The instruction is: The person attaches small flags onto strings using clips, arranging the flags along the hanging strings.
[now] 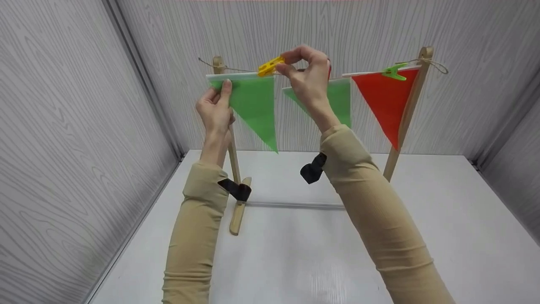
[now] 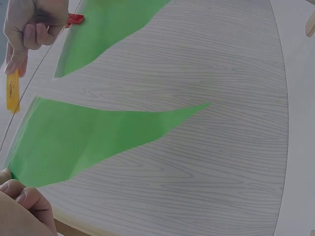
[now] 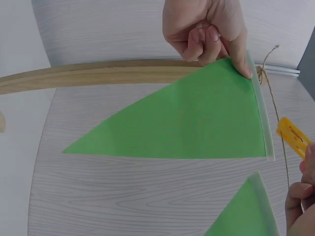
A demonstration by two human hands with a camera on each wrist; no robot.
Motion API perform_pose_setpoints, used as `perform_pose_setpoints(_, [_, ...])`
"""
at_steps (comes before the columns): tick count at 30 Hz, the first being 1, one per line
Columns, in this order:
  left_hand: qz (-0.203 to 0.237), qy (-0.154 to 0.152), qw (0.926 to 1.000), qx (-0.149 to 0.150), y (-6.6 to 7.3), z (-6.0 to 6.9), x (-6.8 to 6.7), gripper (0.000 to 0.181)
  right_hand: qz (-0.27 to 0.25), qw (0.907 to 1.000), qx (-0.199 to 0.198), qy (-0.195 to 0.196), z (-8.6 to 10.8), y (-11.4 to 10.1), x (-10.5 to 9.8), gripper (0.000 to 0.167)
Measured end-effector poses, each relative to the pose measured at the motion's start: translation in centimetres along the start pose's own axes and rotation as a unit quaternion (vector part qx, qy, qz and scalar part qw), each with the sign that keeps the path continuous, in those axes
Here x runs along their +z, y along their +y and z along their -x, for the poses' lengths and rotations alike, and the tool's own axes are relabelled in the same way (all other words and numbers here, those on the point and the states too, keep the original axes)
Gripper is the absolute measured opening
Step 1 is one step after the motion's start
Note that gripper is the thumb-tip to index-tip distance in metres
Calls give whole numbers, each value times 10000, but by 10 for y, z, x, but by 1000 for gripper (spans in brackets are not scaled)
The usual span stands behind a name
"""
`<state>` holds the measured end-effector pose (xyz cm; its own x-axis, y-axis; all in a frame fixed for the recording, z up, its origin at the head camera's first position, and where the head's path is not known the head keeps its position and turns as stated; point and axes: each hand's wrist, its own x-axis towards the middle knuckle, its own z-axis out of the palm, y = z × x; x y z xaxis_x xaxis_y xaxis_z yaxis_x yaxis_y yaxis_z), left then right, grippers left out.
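Observation:
My left hand (image 1: 215, 110) pinches the upper left corner of a green triangular pennant (image 1: 257, 101) with a white top edge, its tip hanging down. Between the thumb and fingers of my right hand (image 1: 310, 78) is a yellow clothespin (image 1: 270, 66), close to the pennant's upper right corner. The right wrist view shows the clothespin (image 3: 294, 137) at the twine (image 3: 276, 105), apart from the pennant's white edge (image 3: 263, 118). Behind my right hand hangs a second green pennant (image 1: 341, 99); a red clothespin (image 2: 75, 19) sits at its top edge in the left wrist view.
A red pennant (image 1: 386, 101) hangs at the right under a green clothespin (image 1: 394, 72). Wooden posts (image 1: 405, 114) carry the twine at both sides, the left one on a wooden foot (image 1: 237, 219). A pale rod (image 1: 295, 205) runs low across the white table (image 1: 287, 253).

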<state>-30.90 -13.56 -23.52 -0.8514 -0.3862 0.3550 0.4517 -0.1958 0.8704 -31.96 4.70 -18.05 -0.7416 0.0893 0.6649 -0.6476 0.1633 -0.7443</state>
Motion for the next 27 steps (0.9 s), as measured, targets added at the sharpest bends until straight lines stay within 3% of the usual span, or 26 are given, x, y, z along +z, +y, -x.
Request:
perform_pose_setpoints(10, [-51, 7, 10000, 30, 0, -1, 7, 32, 478, 9987, 1, -183, -7, -10, 4, 15])
perform_pose_setpoints(16, [-3, -76, 9999, -155, 2, 0, 8, 33, 792, 9965, 118, -227, -8, -9, 8, 17])
perform_pose_setpoints(27, [-95, -65, 9999, -20, 4, -1, 8, 31, 772, 9964, 98, -327, -12, -14, 5, 19])
